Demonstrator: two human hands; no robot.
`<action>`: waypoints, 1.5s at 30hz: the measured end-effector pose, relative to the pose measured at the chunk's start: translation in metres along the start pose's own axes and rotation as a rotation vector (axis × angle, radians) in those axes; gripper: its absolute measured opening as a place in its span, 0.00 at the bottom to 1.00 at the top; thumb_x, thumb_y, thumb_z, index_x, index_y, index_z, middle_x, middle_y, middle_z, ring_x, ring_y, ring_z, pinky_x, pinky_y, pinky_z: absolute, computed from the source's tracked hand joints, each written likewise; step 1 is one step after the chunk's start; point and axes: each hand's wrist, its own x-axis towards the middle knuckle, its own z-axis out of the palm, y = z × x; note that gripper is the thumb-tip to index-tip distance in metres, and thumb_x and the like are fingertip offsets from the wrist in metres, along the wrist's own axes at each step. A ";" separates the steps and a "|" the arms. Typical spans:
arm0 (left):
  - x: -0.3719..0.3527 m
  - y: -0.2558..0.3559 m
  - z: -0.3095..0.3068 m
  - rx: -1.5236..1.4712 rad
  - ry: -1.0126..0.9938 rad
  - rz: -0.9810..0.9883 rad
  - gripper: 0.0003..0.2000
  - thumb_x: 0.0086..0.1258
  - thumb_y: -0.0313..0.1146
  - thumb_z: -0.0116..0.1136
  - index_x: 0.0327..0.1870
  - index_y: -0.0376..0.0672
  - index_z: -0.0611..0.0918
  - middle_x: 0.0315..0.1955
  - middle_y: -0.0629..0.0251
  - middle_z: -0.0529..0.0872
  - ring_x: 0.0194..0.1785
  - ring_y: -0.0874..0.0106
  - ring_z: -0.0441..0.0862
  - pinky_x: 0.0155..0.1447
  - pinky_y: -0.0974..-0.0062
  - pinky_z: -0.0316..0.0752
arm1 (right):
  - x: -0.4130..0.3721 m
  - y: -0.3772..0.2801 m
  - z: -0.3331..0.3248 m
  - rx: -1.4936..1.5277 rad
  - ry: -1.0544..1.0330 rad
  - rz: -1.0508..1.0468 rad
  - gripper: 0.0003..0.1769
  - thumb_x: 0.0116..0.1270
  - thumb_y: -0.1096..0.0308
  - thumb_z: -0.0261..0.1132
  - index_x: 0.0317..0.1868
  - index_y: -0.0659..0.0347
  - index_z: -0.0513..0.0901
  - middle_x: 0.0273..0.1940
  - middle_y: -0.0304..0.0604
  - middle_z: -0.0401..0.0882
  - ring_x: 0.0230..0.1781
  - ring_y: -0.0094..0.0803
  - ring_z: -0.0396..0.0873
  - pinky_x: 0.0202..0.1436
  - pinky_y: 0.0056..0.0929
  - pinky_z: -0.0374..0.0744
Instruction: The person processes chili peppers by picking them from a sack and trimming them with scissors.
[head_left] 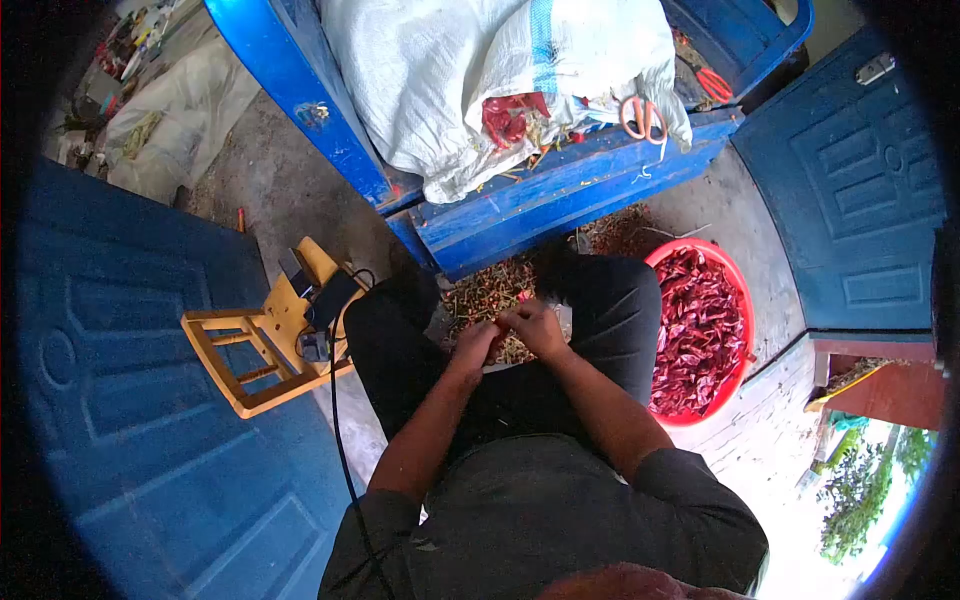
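Note:
Above my lap my two hands meet, fingers closed. My left hand (476,350) is wrapped round a dried red chili (496,346), mostly hidden by the fingers. My right hand (537,328) pinches at the top of it, its fingertips against those of the left. Underneath, between my knees, lies a heap of chili stems (480,297) with bits of red among them. On the right, beside my knee, stands a red basin (750,335) filled with dark red dried chilies (697,330).
Ahead is a blue cart bed (570,195) with a white woven sack (420,90) on it. Orange-handled scissors (643,120) and red-handled scissors (713,84) lie there. A wooden chair (250,375) carries small devices at left; a black cable (340,440) runs to me. Blue doors (850,190) flank the space.

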 end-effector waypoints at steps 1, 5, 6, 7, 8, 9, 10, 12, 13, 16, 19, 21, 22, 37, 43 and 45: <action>0.001 0.005 0.003 0.011 -0.032 -0.017 0.09 0.73 0.39 0.54 0.33 0.47 0.78 0.23 0.74 0.73 0.23 0.79 0.67 0.26 0.75 0.60 | 0.000 -0.002 0.000 -0.209 0.109 -0.266 0.13 0.66 0.61 0.71 0.31 0.63 0.88 0.28 0.44 0.82 0.32 0.36 0.81 0.38 0.36 0.77; 0.013 0.007 0.012 -0.038 -0.062 -0.073 0.09 0.77 0.40 0.50 0.36 0.47 0.76 0.22 0.77 0.70 0.19 0.82 0.62 0.22 0.79 0.53 | 0.001 -0.010 0.000 -0.337 0.334 -0.353 0.11 0.64 0.64 0.72 0.30 0.64 0.87 0.29 0.48 0.81 0.33 0.42 0.81 0.39 0.40 0.77; 0.016 0.007 0.015 -0.034 -0.065 -0.077 0.09 0.77 0.40 0.50 0.36 0.47 0.76 0.22 0.77 0.70 0.19 0.82 0.62 0.22 0.79 0.53 | 0.001 -0.010 0.000 -0.336 0.339 -0.348 0.11 0.64 0.64 0.72 0.30 0.64 0.87 0.29 0.48 0.81 0.33 0.42 0.81 0.39 0.40 0.77; 0.018 0.007 0.017 -0.070 -0.062 -0.067 0.09 0.74 0.40 0.52 0.33 0.48 0.75 0.21 0.77 0.69 0.18 0.82 0.61 0.20 0.79 0.52 | 0.000 -0.010 0.002 -0.357 0.413 -0.367 0.12 0.65 0.63 0.71 0.30 0.64 0.87 0.29 0.47 0.82 0.32 0.39 0.81 0.38 0.39 0.78; 0.020 0.007 0.020 -0.107 -0.058 -0.054 0.10 0.72 0.41 0.54 0.30 0.50 0.74 0.20 0.77 0.69 0.16 0.82 0.60 0.19 0.79 0.51 | 0.001 -0.011 0.002 -0.379 0.486 -0.388 0.13 0.66 0.62 0.70 0.30 0.64 0.87 0.29 0.47 0.83 0.31 0.37 0.81 0.37 0.38 0.78; 0.021 0.005 0.022 -0.106 -0.058 -0.057 0.10 0.72 0.41 0.54 0.30 0.50 0.74 0.20 0.77 0.69 0.16 0.82 0.60 0.19 0.79 0.51 | 0.004 -0.005 0.002 -0.379 0.487 -0.385 0.13 0.66 0.62 0.70 0.30 0.64 0.87 0.29 0.47 0.83 0.31 0.37 0.81 0.37 0.38 0.78; 0.022 0.003 0.023 -0.120 -0.058 -0.027 0.09 0.72 0.40 0.54 0.32 0.49 0.74 0.20 0.78 0.68 0.16 0.82 0.59 0.18 0.79 0.51 | 0.008 0.004 0.002 -0.223 0.445 -0.250 0.14 0.68 0.61 0.69 0.30 0.64 0.87 0.29 0.45 0.83 0.30 0.34 0.81 0.36 0.36 0.78; 0.023 -0.002 0.024 -0.141 -0.054 0.005 0.08 0.72 0.39 0.53 0.33 0.49 0.74 0.19 0.78 0.67 0.15 0.82 0.59 0.18 0.80 0.52 | 0.016 0.014 -0.004 0.320 0.262 0.139 0.17 0.71 0.59 0.66 0.31 0.64 0.88 0.27 0.41 0.85 0.27 0.27 0.80 0.33 0.31 0.77; 0.022 -0.004 0.025 -0.138 -0.067 0.024 0.06 0.74 0.38 0.52 0.36 0.49 0.74 0.20 0.78 0.67 0.17 0.82 0.60 0.20 0.80 0.53 | 0.014 0.016 -0.003 0.317 0.259 0.142 0.17 0.71 0.59 0.66 0.31 0.64 0.88 0.27 0.41 0.85 0.27 0.27 0.80 0.33 0.31 0.77; 0.023 -0.006 0.022 -0.136 -0.083 0.007 0.05 0.75 0.37 0.51 0.39 0.49 0.74 0.21 0.78 0.67 0.18 0.82 0.61 0.20 0.79 0.54 | 0.019 0.027 -0.004 0.688 0.232 0.307 0.16 0.71 0.60 0.66 0.32 0.65 0.88 0.26 0.41 0.84 0.27 0.28 0.80 0.33 0.32 0.77; 0.020 -0.003 0.024 -0.142 -0.061 -0.024 0.05 0.74 0.36 0.51 0.38 0.49 0.74 0.21 0.78 0.67 0.17 0.82 0.60 0.19 0.79 0.53 | 0.024 0.037 -0.004 -0.243 0.447 -0.229 0.17 0.70 0.59 0.67 0.31 0.66 0.88 0.27 0.42 0.85 0.27 0.29 0.81 0.33 0.32 0.77; 0.014 0.004 0.023 -0.144 -0.041 -0.019 0.04 0.74 0.36 0.51 0.38 0.49 0.74 0.21 0.78 0.67 0.17 0.82 0.60 0.19 0.79 0.53 | 0.028 0.042 -0.005 -0.432 0.572 -0.354 0.16 0.69 0.60 0.68 0.30 0.65 0.87 0.26 0.41 0.84 0.25 0.28 0.79 0.32 0.32 0.76; 0.009 0.011 0.022 -0.158 -0.049 0.005 0.04 0.71 0.35 0.51 0.37 0.48 0.74 0.19 0.77 0.67 0.16 0.82 0.60 0.18 0.79 0.53 | 0.038 0.062 -0.016 -0.001 0.536 -0.100 0.16 0.70 0.60 0.68 0.30 0.65 0.86 0.25 0.40 0.83 0.24 0.28 0.78 0.31 0.31 0.76; -0.014 0.024 0.006 -0.171 -0.025 0.053 0.03 0.70 0.34 0.51 0.36 0.47 0.75 0.18 0.78 0.66 0.15 0.83 0.59 0.18 0.79 0.52 | -0.018 -0.040 -0.009 0.155 -0.115 -0.075 0.28 0.67 0.64 0.72 0.63 0.67 0.78 0.57 0.44 0.82 0.50 0.27 0.82 0.50 0.28 0.82; -0.018 0.024 0.015 -0.129 -0.081 0.041 0.05 0.70 0.35 0.57 0.38 0.45 0.78 0.18 0.80 0.66 0.17 0.85 0.60 0.20 0.83 0.51 | -0.026 -0.053 -0.025 0.243 0.101 -0.143 0.08 0.68 0.72 0.71 0.45 0.64 0.86 0.40 0.39 0.86 0.38 0.22 0.82 0.43 0.24 0.81; -0.019 0.024 0.017 -0.101 -0.180 0.080 0.06 0.72 0.36 0.60 0.40 0.45 0.80 0.19 0.80 0.67 0.17 0.83 0.60 0.20 0.79 0.54 | -0.028 -0.044 -0.063 0.140 0.285 -0.317 0.07 0.67 0.72 0.71 0.44 0.63 0.86 0.40 0.36 0.85 0.39 0.22 0.81 0.44 0.22 0.80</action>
